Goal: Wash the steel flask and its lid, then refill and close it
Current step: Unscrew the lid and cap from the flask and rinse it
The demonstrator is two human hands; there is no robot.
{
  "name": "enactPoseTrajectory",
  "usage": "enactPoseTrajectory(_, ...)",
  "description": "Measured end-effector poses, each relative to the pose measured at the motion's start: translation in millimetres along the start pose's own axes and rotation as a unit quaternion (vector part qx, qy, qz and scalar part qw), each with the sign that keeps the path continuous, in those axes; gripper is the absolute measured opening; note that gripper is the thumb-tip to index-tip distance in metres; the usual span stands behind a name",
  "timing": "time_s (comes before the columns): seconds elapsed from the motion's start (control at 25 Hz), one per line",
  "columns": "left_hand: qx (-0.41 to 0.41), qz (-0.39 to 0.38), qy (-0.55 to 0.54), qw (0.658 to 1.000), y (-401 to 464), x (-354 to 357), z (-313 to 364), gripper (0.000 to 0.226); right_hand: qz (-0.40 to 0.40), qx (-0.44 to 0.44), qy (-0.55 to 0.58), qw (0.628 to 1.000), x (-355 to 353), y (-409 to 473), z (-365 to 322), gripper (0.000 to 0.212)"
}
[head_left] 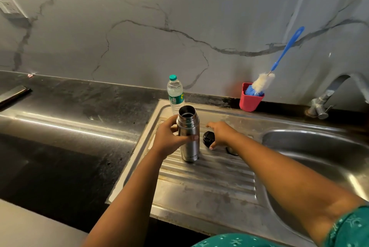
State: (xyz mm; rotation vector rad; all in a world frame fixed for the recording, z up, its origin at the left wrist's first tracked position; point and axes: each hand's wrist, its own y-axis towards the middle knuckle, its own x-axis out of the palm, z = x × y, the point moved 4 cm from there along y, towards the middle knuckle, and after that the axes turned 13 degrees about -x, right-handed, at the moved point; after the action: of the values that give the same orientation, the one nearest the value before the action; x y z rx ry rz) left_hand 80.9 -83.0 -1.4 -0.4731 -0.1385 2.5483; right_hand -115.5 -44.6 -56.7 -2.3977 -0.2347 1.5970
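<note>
**Open flask held on the drainboard, lid under the other hand**

The steel sink with its ribbed drainboard took most of the view, set into a dark counter. A tap stood behind the basin.

The steel flask stood upright on the drainboard, with its mouth open. The left hand gripped its body: the thumb lay across the front and the other fingers were curled around the far side. Behind these fingers stood a plastic water bottle with a green cap, partly hidden by the flask.

The right hand was just to the right of the flask, palm down, with its fingers spread and straight. The black lid lay on the drainboard just beside the thumb; I could not tell if the thumb touched it. A small dark part showed under the right wrist, mostly hidden.

Well behind the right fingers, a red cup held a bottle brush with a blue handle.
</note>
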Motion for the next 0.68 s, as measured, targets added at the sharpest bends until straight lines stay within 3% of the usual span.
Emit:
enactPoseTrajectory(0.2,-0.019,0.004,0.002,1.000,-0.1,0.4,-3.9,0.066,0.066,-0.013,0.059,0.996,-14.6,-17.8,-4.4,0.092)
enactPoseTrajectory(0.4,-0.049,0.016,0.041,0.998,-3.6,3.2,-17.4,0.075,0.130,-0.129,0.184,0.966,-13.7,-42.6,-47.7,0.095)
enactPoseTrajectory(0.68,-0.066,0.007,0.049,0.997,-14.9,9.2,-30.6,0.071,0.213,-0.126,0.297,0.922,13.5,-49.5,-60.9,0.079)
